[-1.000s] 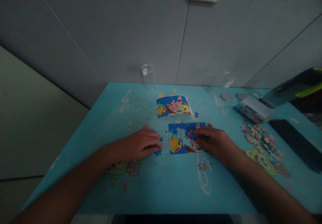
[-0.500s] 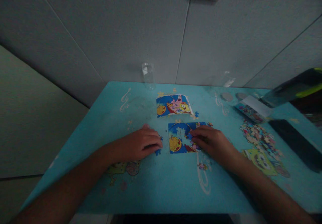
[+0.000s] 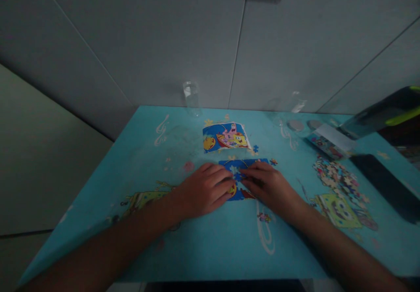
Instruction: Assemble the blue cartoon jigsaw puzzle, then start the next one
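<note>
Both hands lie on the half-built puzzle (image 3: 244,182) at the middle of the frame. The left hand (image 3: 205,189) rests flat, fingers loosely spread over its left part; the right hand (image 3: 267,184) covers its right part, fingertips pinched near a small piece, too dim to confirm. Above sits the reference picture (image 3: 225,137); loose pieces (image 3: 339,179) lie at right on the blue table (image 3: 203,244).

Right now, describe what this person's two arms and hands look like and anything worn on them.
Both arms are bare from the frame's edge to the fingers: no sleeves show. The left hand and right hand wear no gloves, and no ring, watch or bracelet can be made out, though the light is dim. No markings show on either forearm. Fingernail detail is too dark to tell.
</note>
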A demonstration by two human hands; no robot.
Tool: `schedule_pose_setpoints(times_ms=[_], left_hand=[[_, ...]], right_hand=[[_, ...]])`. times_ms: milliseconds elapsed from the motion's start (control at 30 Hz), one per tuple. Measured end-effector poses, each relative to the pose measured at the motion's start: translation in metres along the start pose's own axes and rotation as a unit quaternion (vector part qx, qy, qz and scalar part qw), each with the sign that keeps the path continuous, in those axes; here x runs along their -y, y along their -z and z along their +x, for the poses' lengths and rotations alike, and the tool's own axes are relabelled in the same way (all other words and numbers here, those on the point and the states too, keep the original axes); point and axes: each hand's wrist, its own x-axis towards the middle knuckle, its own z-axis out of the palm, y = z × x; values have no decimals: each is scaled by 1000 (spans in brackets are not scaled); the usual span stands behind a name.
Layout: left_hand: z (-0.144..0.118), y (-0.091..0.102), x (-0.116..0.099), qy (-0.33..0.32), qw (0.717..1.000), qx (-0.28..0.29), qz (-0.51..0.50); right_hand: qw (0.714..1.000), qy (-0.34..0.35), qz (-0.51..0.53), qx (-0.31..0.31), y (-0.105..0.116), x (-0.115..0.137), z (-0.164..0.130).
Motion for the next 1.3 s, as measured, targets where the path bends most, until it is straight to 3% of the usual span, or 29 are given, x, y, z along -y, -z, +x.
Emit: schedule_pose_setpoints(times_ms=[300, 900, 1300], left_hand=[[1, -3, 2, -5, 1000, 20, -6], [5, 0, -1, -15, 999, 39, -8], [4, -1, 1, -14, 1000, 21, -5]], right_hand=[[1000, -9, -25, -16, 17, -2, -5], [999, -5, -35, 1, 14, -3, -5], [999, 1, -33, -12, 13, -3, -5]])
